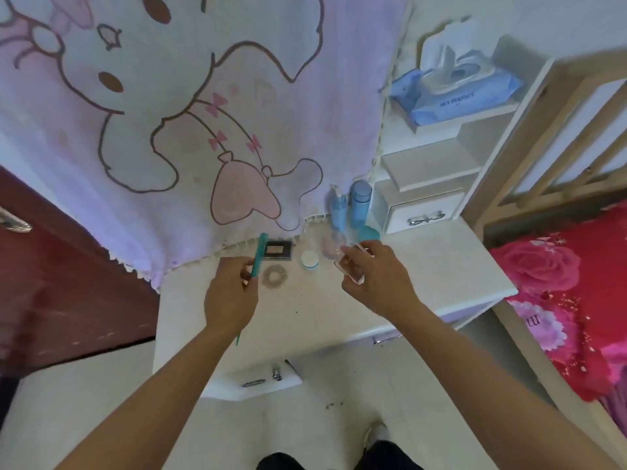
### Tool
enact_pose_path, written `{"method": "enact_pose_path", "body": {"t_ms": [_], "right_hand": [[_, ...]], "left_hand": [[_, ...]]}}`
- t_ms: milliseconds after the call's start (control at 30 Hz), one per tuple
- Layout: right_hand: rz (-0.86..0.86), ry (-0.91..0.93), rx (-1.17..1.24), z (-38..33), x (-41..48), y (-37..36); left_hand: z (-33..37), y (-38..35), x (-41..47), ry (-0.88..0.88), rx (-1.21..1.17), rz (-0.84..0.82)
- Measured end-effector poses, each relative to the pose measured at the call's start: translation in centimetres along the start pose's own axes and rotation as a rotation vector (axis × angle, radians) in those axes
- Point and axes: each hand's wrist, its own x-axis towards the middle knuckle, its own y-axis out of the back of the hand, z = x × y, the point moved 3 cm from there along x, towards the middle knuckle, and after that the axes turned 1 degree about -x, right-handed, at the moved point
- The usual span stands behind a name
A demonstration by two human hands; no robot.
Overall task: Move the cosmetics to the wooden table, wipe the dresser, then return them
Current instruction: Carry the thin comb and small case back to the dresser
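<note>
Comb (259, 254) pinched in the left grip (230, 296), glass bottle (349, 266) clasped in the right grip (376, 276); if held loosely, the bottle could be dropped onto the worktop (434, 266).

Dresser (424, 266): bottles (360, 201), jar (309, 260), scrunchie (275, 275) (compact (278, 250) too)

A comb (260, 255) of matt teal plastic is held in the left hand (230, 296) and a clear, glossy bottle (346, 266) in the right hand (376, 276), above a smooth white surface (441, 266), with soft printed cloth (203, 130) and a shiny metal drawer handle (425, 218) seen beyond them.
</note>
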Motion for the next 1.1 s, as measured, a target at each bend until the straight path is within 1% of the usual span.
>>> {"method": "enact_pose_path", "body": {"t_ms": [67, 133, 267, 367, 467, 600, 700, 767, 867, 933, 1000, 1100], "right_hand": [[-0.058, 0.032, 0.009, 0.7, 2.1, -1.6], [-0.114, 0.058, 0.013, 0.8, 3.4, -3.6], [-0.251, 0.087, 0.022, 0.4, 4.3, -8.2], [-0.357, 0.081, -0.023, 0.1, 4.0, -11.7], [-0.421, 0.046, -0.053, -0.2, 3.5, -14.4], [-0.471, -0.008, -0.053, -0.7, 4.0, -17.5], [-0.496, -0.059, -0.035, -0.9, 4.8, -19.4], [-0.508, -0.074, -0.025, -0.9, 4.9, -20.7], [-0.526, -0.065, -0.046, -0.8, 4.6, -22.3], [-0.49, -0.074, -0.045, -0.7, 4.3, -23.0], [-0.434, -0.101, -0.022, -0.6, 4.2, -23.3], [-0.425, -0.086, -0.053, -0.5, 4.4, -23.6]], "left_hand": [[-1.2, -1.0, 0.2, 0.058, 0.002, 0.015], [-2.9, -2.2, 0.1, 0.161, 0.016, 0.015], [-6.8, -5.0, 0.4, 0.316, 0.009, -0.079], [-9.8, -7.1, 1.1, 0.386, 0.004, -0.156], [-12.2, -8.9, 2.3, 0.437, -0.018, -0.23], [-14.2, -10.7, 5.4, 0.467, -0.071, -0.244], [-14.9, -11.3, 7.2, 0.423, -0.044, -0.258], [-15.3, -11.5, 7.5, 0.327, 0.041, -0.314], [-15.6, -12.2, 6.7, 0.097, 0.297, -0.494], [-15.9, -12.8, 5.7, -0.029, 0.482, -0.595], [-16.1, -13.1, 5.2, -0.08, 0.591, -0.63], [-16.1, -13.4, 4.9, -0.077, 0.642, -0.671]]}}
